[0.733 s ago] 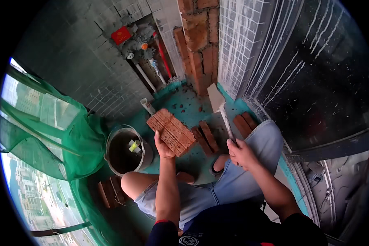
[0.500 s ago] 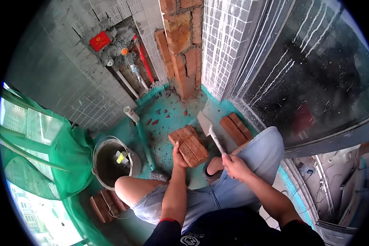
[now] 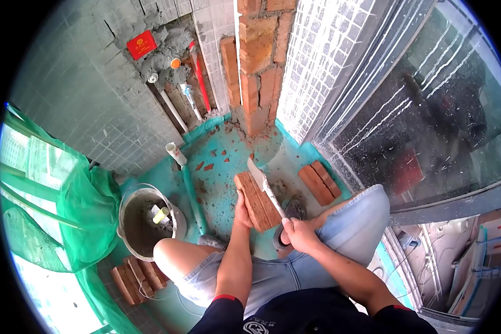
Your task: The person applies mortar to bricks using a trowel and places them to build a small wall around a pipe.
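Note:
My left hand (image 3: 243,211) is closed around the near left side of a red-brown brick (image 3: 257,205), holding it up between my knees; grooves run along its face. In my right hand (image 3: 300,234) is the handle of a trowel (image 3: 258,177). Its pale blade is turned nearly edge-on and lies over the brick's far right edge; whether it touches the brick I cannot tell. My left fingers are partly hidden behind the brick.
A mortar bucket (image 3: 129,214) with a yellow-capped item inside stands at my left. Bricks lie behind it (image 3: 139,278) and at right (image 3: 319,183). A pipe stub (image 3: 176,153) rises from the green floor, where brick chips lie. A brick column (image 3: 256,72) and glass door (image 3: 428,117) stand ahead.
The trowel has swung left from beside the brick to over its edge, and its blade has turned. The brick is tilted more on its side. My right hand has moved slightly left and down.

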`<action>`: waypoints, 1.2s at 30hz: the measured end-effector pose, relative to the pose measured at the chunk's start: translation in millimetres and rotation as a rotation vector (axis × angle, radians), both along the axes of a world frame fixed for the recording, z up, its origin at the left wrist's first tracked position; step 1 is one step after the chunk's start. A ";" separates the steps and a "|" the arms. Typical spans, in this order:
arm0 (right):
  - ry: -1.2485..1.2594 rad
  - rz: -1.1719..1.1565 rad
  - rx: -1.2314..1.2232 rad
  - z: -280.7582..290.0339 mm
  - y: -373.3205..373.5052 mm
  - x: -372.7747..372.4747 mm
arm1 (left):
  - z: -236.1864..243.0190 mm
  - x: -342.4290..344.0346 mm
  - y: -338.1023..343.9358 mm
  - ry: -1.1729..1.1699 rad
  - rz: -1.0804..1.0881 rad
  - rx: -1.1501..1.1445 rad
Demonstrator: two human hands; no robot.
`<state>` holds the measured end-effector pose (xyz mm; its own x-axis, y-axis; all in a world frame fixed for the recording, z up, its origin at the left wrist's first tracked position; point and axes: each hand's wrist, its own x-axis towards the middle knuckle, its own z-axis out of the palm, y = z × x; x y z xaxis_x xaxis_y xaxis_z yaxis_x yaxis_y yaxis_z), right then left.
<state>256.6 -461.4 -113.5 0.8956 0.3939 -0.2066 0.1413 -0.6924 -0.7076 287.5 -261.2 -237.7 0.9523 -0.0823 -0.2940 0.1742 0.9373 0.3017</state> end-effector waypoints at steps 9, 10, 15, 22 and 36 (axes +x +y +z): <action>-0.191 -0.199 0.114 6.3 8.8 -11.1 | -0.5 -6.2 -6.4 -0.041 0.003 -0.099; -0.089 -0.094 0.037 -13.6 3.9 -10.7 | 3.0 -3.6 -5.8 -0.057 0.026 -0.107; 0.151 -0.129 0.065 6.3 6.2 -3.0 | 3.8 -4.0 -5.1 -0.042 0.086 -0.040; 0.231 -0.270 0.236 16.3 -19.8 8.3 | -9.3 -13.5 4.7 -0.077 0.208 -0.089; 0.714 -0.538 0.509 6.5 -39.5 -8.7 | -30.7 -2.8 -3.3 0.311 0.131 0.074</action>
